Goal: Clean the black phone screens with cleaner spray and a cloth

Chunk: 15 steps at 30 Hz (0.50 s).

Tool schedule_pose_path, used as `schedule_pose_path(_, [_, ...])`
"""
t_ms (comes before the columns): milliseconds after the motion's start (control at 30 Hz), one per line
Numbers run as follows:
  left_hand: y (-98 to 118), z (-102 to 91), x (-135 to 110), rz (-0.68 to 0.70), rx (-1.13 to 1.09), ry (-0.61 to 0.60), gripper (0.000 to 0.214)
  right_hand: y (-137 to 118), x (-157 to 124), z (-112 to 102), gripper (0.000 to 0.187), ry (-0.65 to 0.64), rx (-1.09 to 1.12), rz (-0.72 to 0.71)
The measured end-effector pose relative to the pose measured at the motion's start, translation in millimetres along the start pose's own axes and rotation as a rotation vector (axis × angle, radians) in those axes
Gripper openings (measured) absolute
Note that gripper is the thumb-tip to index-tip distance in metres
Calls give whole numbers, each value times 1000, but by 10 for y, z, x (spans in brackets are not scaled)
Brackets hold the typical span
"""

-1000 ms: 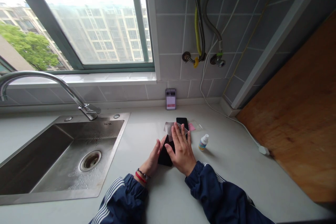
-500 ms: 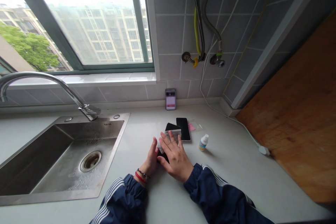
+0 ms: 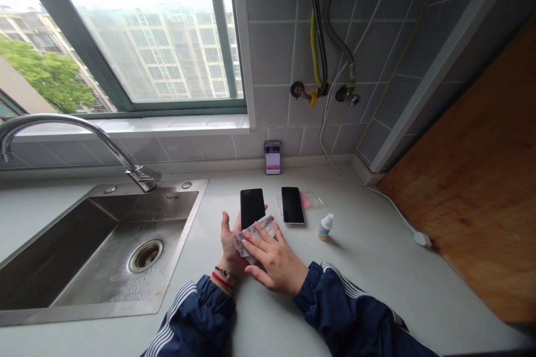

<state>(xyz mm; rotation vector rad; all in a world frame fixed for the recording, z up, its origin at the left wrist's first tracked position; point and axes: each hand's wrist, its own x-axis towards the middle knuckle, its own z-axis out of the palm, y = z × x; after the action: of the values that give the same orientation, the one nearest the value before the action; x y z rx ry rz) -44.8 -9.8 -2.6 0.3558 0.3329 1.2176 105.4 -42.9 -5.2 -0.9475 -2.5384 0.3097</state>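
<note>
My left hand (image 3: pixel 230 242) holds a black phone (image 3: pixel 252 207) upright by its lower end, palm toward me, near the middle of the white counter (image 3: pixel 368 268). My right hand (image 3: pixel 274 259) presses a crumpled grey-white cloth (image 3: pixel 256 232) against the bottom of that phone's dark screen, fingers stretched over the cloth. A second black phone (image 3: pixel 292 204) lies flat on the counter just to the right. A small white dropper bottle (image 3: pixel 324 226) with a blue and yellow label stands further right.
A steel sink (image 3: pixel 100 251) with a curved tap (image 3: pixel 75 134) fills the left. A third phone (image 3: pixel 272 157), screen lit, leans on the tiled wall. A clear packet with pink (image 3: pixel 310 201) lies behind the flat phone. A white cable (image 3: pixel 377 192) and wooden board (image 3: pixel 473 189) are at right.
The phone was lying under both hands; my left hand has raised and shifted it to the left, and my right hand has slid the cloth down to its lower end. The second phone now lies uncovered.
</note>
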Motion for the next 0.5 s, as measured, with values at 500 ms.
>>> schedule_pose_path(500, [-19,-103,75,-28,14,6,82,60,-8,17,61,141,-127,164])
